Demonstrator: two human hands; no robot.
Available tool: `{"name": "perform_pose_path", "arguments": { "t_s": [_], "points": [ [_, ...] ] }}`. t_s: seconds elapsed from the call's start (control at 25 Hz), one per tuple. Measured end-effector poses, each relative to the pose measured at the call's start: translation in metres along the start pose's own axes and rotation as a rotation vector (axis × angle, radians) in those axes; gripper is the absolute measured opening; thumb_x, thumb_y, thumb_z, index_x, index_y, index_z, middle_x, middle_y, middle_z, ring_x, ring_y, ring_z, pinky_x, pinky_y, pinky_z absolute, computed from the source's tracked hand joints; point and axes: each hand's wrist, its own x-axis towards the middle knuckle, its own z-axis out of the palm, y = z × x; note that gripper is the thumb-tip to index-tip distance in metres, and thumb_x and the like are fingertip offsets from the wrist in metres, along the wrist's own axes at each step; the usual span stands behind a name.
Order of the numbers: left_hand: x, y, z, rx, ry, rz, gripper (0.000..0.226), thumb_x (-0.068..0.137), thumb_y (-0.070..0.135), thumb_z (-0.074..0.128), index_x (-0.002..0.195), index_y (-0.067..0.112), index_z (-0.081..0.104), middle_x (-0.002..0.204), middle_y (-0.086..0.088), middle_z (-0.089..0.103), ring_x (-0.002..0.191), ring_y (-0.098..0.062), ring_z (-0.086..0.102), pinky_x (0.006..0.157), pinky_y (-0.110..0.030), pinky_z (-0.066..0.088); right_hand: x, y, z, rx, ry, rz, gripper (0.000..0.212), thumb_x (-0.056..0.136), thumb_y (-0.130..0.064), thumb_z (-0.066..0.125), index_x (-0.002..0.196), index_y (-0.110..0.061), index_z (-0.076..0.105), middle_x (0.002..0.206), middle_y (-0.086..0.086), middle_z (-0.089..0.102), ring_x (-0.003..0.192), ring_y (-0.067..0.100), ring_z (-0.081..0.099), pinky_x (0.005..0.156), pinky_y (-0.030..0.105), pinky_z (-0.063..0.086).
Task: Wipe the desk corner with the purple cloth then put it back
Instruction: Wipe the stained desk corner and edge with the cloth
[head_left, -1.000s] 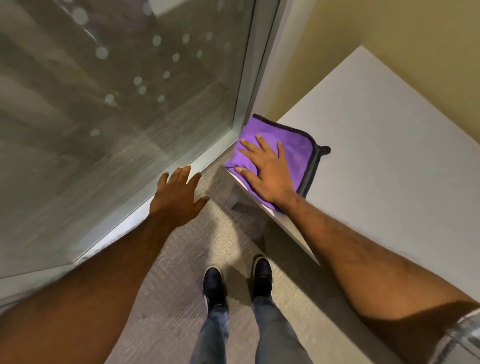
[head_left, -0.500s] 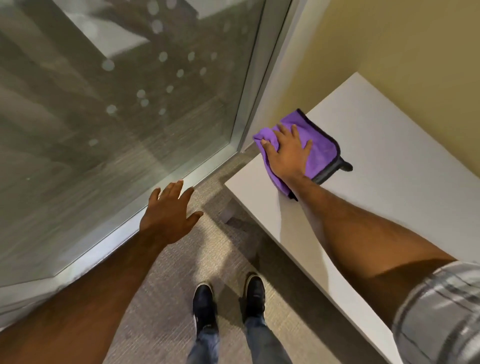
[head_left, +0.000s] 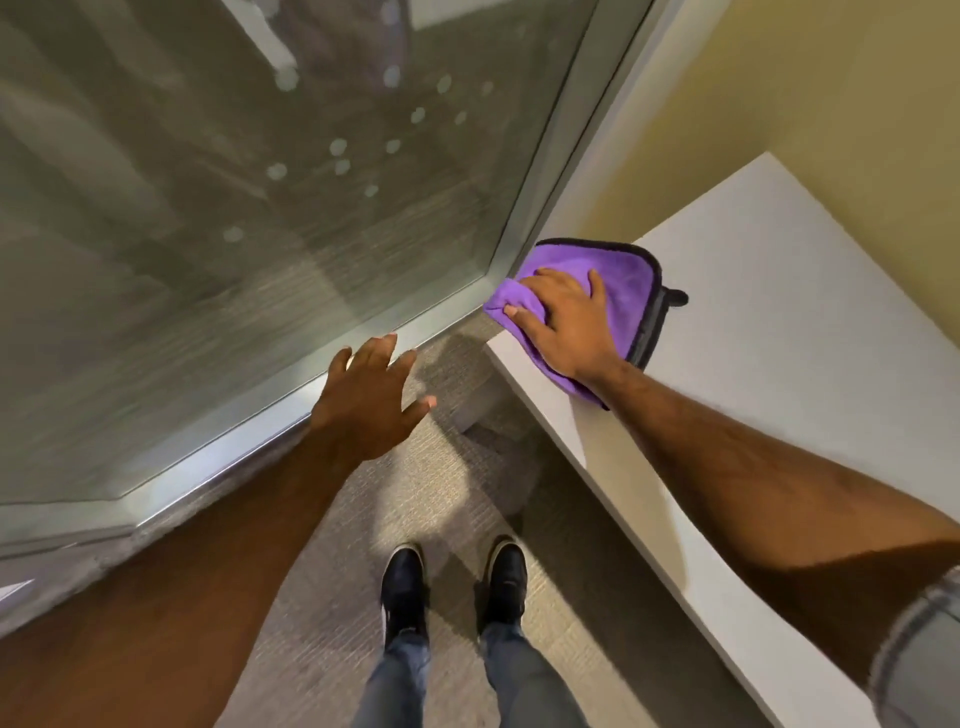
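Observation:
A purple cloth (head_left: 626, 275) with a dark grey border lies bunched on the near left corner of the white desk (head_left: 779, 332). My right hand (head_left: 566, 317) presses down on it, with the fingers curled into the folds at the desk's edge. Part of the cloth hangs over the corner. My left hand (head_left: 369, 400) hovers over the carpet to the left of the desk, fingers spread, holding nothing.
A glass wall with a metal frame (head_left: 291, 384) runs along the left and meets a yellow wall (head_left: 779, 93) behind the desk. My two dark shoes (head_left: 452, 587) stand on grey carpet beside the desk's front edge.
My right hand slid the cloth away from the corner along the desk and has now come back to the corner, bunching the cloth. My left hand stayed spread over the floor.

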Motion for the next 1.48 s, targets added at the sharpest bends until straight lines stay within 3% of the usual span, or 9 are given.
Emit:
{"name": "perform_pose_path", "arguments": {
  "t_s": [0.12,0.24,0.48,0.68,0.88,1.04,1.24,1.36,1.48],
  "points": [
    [-0.006,-0.006,0.010,-0.023,0.044,-0.029,0.070,0.089,0.060,0.046,0.144,0.016,0.042,0.154,-0.016,0.037,0.144,-0.028,0.032,0.116,-0.052,0.022,-0.008,-0.020,0.005,-0.038,-0.118,-0.234,0.045,0.093,-0.050,0.049,0.126,-0.021,0.062,0.129,0.001,0.064,0.127,0.022,0.052,0.117,0.059,0.013],
    [-0.014,-0.013,0.016,-0.043,0.040,-0.063,0.072,0.087,0.061,0.048,0.142,0.015,0.044,0.152,-0.017,0.041,0.142,-0.030,0.035,0.114,-0.054,0.025,-0.036,-0.022,0.014,-0.098,-0.124,-0.351,0.042,0.094,-0.044,0.050,0.132,-0.026,0.057,0.141,-0.002,0.056,0.138,0.022,0.041,0.116,0.061,0.011],
    [-0.034,-0.023,0.020,0.024,0.029,-0.041,0.071,0.087,0.061,0.048,0.139,0.014,0.048,0.149,-0.018,0.046,0.138,-0.034,0.042,0.111,-0.057,0.033,-0.059,-0.002,0.008,0.149,0.108,0.050,0.044,0.099,-0.042,0.047,0.139,-0.025,0.051,0.148,-0.001,0.050,0.144,0.020,0.035,0.117,0.064,0.014],
    [-0.035,-0.018,0.021,0.019,0.076,-0.007,0.071,0.086,0.060,0.047,0.138,0.011,0.050,0.147,-0.021,0.047,0.137,-0.036,0.044,0.111,-0.059,0.031,-0.122,-0.002,0.011,0.186,0.227,0.212,0.042,0.099,-0.042,0.045,0.138,-0.027,0.050,0.147,0.000,0.051,0.142,0.022,0.038,0.117,0.063,0.018],
    [-0.023,-0.015,0.019,0.073,0.048,0.008,0.077,0.088,0.070,0.029,0.150,0.023,0.029,0.162,-0.011,0.024,0.150,-0.027,0.020,0.121,-0.051,0.013,-0.184,-0.023,0.041,-0.333,0.134,0.029,0.058,0.089,-0.028,0.066,0.143,-0.025,0.047,0.154,0.006,0.043,0.144,0.036,0.035,0.109,0.069,0.029],
    [-0.026,-0.024,0.023,0.110,0.083,0.059,0.080,0.088,0.071,0.024,0.149,0.021,0.031,0.161,-0.014,0.027,0.148,-0.029,0.024,0.120,-0.052,0.016,-0.156,-0.037,0.046,-0.293,0.156,0.183,0.060,0.092,-0.029,0.063,0.147,-0.027,0.040,0.158,0.006,0.034,0.147,0.033,0.028,0.117,0.061,0.023],
    [-0.023,-0.037,0.037,0.116,0.013,0.133,0.078,0.088,0.071,0.026,0.149,0.023,0.030,0.161,-0.012,0.025,0.149,-0.028,0.023,0.120,-0.051,0.016,-0.173,-0.045,0.074,-0.323,0.465,0.317,0.057,0.086,-0.031,0.067,0.140,-0.020,0.052,0.148,0.010,0.050,0.138,0.037,0.043,0.111,0.062,0.031],
    [-0.012,-0.050,0.038,0.144,-0.009,0.202,0.078,0.088,0.070,0.027,0.150,0.023,0.029,0.162,-0.012,0.024,0.149,-0.028,0.023,0.120,-0.051,0.015,-0.154,-0.050,0.077,-0.445,0.358,0.318,0.067,0.089,-0.027,0.069,0.149,-0.021,0.039,0.156,0.010,0.038,0.143,0.038,0.034,0.113,0.062,0.028],
    [0.003,-0.058,0.031,0.143,-0.018,0.256,0.078,0.088,0.070,0.030,0.150,0.022,0.029,0.162,-0.012,0.024,0.149,-0.028,0.023,0.120,-0.051,0.015,-0.129,-0.056,0.078,-0.406,0.311,0.353,0.064,0.094,-0.031,0.063,0.151,-0.025,0.033,0.159,0.007,0.033,0.146,0.036,0.029,0.116,0.060,0.022]
  ]
}}
